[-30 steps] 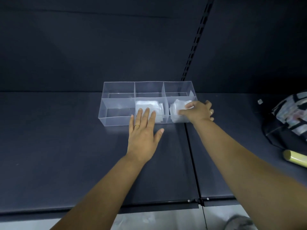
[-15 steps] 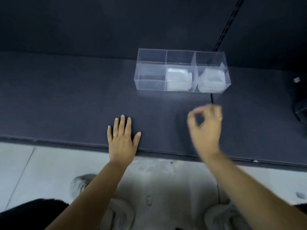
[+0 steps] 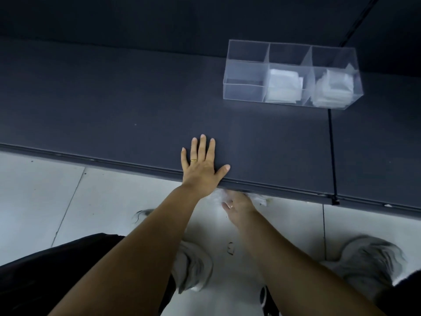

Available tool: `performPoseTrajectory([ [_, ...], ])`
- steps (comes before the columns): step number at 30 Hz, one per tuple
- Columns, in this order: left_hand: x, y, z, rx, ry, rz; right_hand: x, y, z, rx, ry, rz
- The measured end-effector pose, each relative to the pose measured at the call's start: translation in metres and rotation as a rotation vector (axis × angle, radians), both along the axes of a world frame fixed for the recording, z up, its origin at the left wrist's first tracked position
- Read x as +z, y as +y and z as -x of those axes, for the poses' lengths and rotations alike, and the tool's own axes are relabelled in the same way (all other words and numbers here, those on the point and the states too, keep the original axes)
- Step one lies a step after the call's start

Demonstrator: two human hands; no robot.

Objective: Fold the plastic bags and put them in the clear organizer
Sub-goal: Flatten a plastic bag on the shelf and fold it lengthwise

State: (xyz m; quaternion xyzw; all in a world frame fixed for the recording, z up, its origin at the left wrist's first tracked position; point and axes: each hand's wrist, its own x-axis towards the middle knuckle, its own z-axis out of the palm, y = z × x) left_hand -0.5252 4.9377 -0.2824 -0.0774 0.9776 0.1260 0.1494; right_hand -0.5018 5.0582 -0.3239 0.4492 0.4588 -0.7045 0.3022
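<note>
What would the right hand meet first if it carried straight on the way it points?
The crumpled plastic bags just under the front edge of the shelf. The right hand may be touching them, though blur and depth leave that unclear.

Organizer [image 3: 245,90] far R on shelf [image 3: 114,99] (bags [image 3: 283,85] in mid+R bins).

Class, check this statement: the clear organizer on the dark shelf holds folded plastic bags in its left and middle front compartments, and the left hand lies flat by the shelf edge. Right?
No. The head view shows the clear organizer holding folded plastic bags in its middle and right front compartments, not the left. The left hand does lie flat by the dark shelf edge.
</note>
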Motion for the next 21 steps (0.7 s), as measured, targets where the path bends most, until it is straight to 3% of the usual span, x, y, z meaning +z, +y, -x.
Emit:
performPoseTrajectory([
  [4,0.006,0.001,0.002,0.017,-0.029,-0.05,0.018,0.014,-0.021,0.129,-0.047,-0.06],
  [8,0.036,-0.002,0.002,0.095,-0.105,-0.277,0.07,0.056,-0.051,0.312,0.143,0.247],
  [9,0.05,-0.001,0.003,0.153,-0.143,-0.429,0.084,0.068,-0.05,0.303,0.197,0.28],
  [12,0.096,0.013,-0.002,0.275,-0.358,-1.181,0.126,0.09,-0.027,0.324,0.394,0.215],
  [14,0.12,0.031,-0.009,0.152,-0.443,-1.355,0.152,0.1,-0.007,0.367,0.535,0.07],
  [16,0.133,0.054,-0.011,0.138,-0.36,-1.302,0.177,0.106,0.005,0.417,0.633,-0.037],
  [18,0.142,0.067,-0.01,0.301,-0.153,-1.262,0.194,0.117,0.011,0.445,0.644,-0.145],
  [21,0.148,0.069,-0.009,0.492,0.08,-1.304,0.207,0.147,0.017,0.294,0.584,-0.259],
])
